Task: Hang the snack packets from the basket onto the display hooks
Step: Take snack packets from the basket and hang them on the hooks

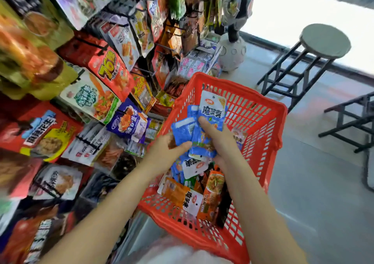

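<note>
A red plastic basket (261,109) sits in front of me with orange snack packets (190,199) and blue ones lying in it. Above the basket, both hands hold a small stack of blue snack packets (211,111). My left hand (166,152) pinches the stack's lower left edge with its thumb on top. My right hand (218,140) grips the stack from the right, its index finger laid across the front packet. The display hooks (141,70), black wire, stick out of the rack on the left, crowded with hanging packets.
The rack of hanging snack packets (89,99) fills the left half of the view, close to the basket. A round grey stool (323,41) and a dark bench (352,120) stand on the grey floor to the right. A white figure base (232,53) stands beyond the basket.
</note>
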`<state>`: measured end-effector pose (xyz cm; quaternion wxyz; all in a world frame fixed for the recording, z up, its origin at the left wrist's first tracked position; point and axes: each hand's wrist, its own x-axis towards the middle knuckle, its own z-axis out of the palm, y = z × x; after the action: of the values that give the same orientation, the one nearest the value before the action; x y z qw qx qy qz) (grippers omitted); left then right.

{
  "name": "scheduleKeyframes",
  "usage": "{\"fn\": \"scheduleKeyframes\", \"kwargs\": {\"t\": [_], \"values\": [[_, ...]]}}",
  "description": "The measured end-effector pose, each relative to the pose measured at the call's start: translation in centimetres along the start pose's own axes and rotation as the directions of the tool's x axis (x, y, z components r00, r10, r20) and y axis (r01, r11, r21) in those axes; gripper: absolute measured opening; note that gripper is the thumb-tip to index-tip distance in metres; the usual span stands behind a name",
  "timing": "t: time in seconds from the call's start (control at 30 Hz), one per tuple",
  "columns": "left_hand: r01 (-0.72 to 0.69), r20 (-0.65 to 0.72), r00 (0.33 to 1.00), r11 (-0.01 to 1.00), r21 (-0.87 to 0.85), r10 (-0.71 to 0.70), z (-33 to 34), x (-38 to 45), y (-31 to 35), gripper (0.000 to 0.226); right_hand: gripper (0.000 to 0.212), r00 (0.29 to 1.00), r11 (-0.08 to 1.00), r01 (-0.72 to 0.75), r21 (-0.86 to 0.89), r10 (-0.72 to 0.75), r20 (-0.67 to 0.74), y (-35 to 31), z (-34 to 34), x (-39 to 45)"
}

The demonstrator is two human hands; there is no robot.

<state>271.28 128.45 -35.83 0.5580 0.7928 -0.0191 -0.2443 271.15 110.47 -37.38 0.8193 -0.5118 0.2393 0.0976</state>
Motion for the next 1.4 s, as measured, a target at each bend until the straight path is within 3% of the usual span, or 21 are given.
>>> {"fn": "scheduleKeyframes", "kwargs": {"t": [0.1, 0.23, 0.33, 0.43, 0.6, 0.67, 0.77, 0.8, 0.93, 1.0, 1.07, 1.13, 1.17, 1.27, 1.3, 1.37, 1.4], "values": [[0.112, -0.031, 0.992, 0.979, -0.169, -0.119, 0.0, -1.2, 0.1, 0.013, 0.064, 0.998, 0.998, -0.057, 0.023, 0.057, 0.013, 0.6, 0.6, -1.3], [0.169, -0.021, 0.984, 0.957, -0.235, -0.179, -0.2, -2.4, -0.1, 0.03, 0.087, 0.99, 0.989, -0.144, 0.027, 0.144, 0.012, 1.8, 0.2, -1.9], [0.152, -0.042, 0.985, 0.95, -0.272, -0.17, 0.0, -3.1, -0.7, 0.023, 0.1, 0.984, 0.983, -0.179, 0.04, 0.18, -0.014, 2.3, -0.1, -2.7], [0.143, -0.081, 0.979, 0.909, -0.391, -0.188, 0.2, -3.5, -0.8, 0.02, 0.09, 0.984, 0.984, -0.179, 0.017, 0.18, -0.021, 2.8, -0.3, -3.3], [0.121, -0.162, 0.959, 0.854, -0.506, -0.232, 0.1, -3.7, -0.1, 0.02, 0.042, 0.989, 0.987, -0.106, -0.122, 0.117, 0.087, 3.5, 0.1, -4.5], [0.105, -0.171, 0.959, 0.842, -0.53, -0.227, 0.4, -3.8, 0.6, 0.021, 0.049, 0.994, 0.976, -0.084, -0.2, 0.097, 0.058, 3.7, 1.0, -4.8], [0.1, -0.135, 0.967, 0.808, -0.581, -0.217, 1.0, -4.0, 1.8, 0.026, 0.106, 0.996, 0.963, -0.085, -0.254, 0.088, 0.003, 3.8, 2.4, -5.1], [0.108, -0.106, 0.972, 0.795, -0.597, -0.211, 1.1, -4.2, 2.3, 0.029, 0.111, 0.997, 0.967, -0.068, -0.244, 0.071, 0.004, 3.4, 2.7, -5.4], [0.08, -0.097, 0.98, 0.796, -0.601, -0.172, 0.6, -4.5, 3.5, 0.038, 0.096, 0.998, 0.975, 0.011, -0.223, 0.003, 0.063, 2.9, 3.5, -5.8], [0.09, -0.075, 0.981, 0.757, -0.647, -0.181, 0.3, -4.7, 3.9, 0.055, 0.091, 0.994, 0.969, 0.044, -0.243, -0.019, 0.104, 2.8, 3.8, -5.8], [0.132, -0.012, 0.98, 0.69, -0.712, -0.2, 0.3, -5.0, 4.2, 0.059, 0.064, 0.981, 0.955, 0.115, -0.274, -0.065, 0.185, 2.3, 4.6, -5.9], [0.154, 0.04, 0.981, 0.647, -0.747, -0.188, 0.4, -5.2, 4.5, 0.047, 0.047, 0.969, 0.909, 0.213, -0.358, -0.148, 0.2, 1.5, 5.4, -6.1], [0.168, 0.071, 0.982, 0.635, -0.754, -0.177, 0.5, -5.3, 4.8, 0.041, 0.056, 0.956, 0.836, 0.288, -0.468, -0.225, 0.186, 1.2, 5.7, -5.9], [0.165, 0.091, 0.985, 0.641, -0.75, -0.146, 0.2, -5.2, 5.1, 0.034, 0.074, 0.869, 0.491, 0.447, -0.748, -0.435, 0.234, 0.7, 6.3, -5.0], [0.142, 0.064, 0.988, 0.656, -0.741, -0.142, -0.1, -5.2, 5.4, 0.036, 0.073, 0.857, 0.437, 0.459, -0.774, -0.447, 0.256, 0.5, 6.1, -4.7], [0.067, -0.023, 0.993, 0.695, -0.716, -0.119, -1.0, -5.5, 5.8, 0.042, 0.071, 0.841, 0.461, 0.489, -0.741, -0.475, 0.26, -0.4, 6.5, -4.8], [0.022, -0.073, 0.992, 0.707, -0.707, -0.104, -1.6, -5.7, 6.1, 0.044, 0.072, 0.849, 0.533, 0.495, -0.687, -0.465, 0.251, -0.9, 7.1, -5.1]]}}
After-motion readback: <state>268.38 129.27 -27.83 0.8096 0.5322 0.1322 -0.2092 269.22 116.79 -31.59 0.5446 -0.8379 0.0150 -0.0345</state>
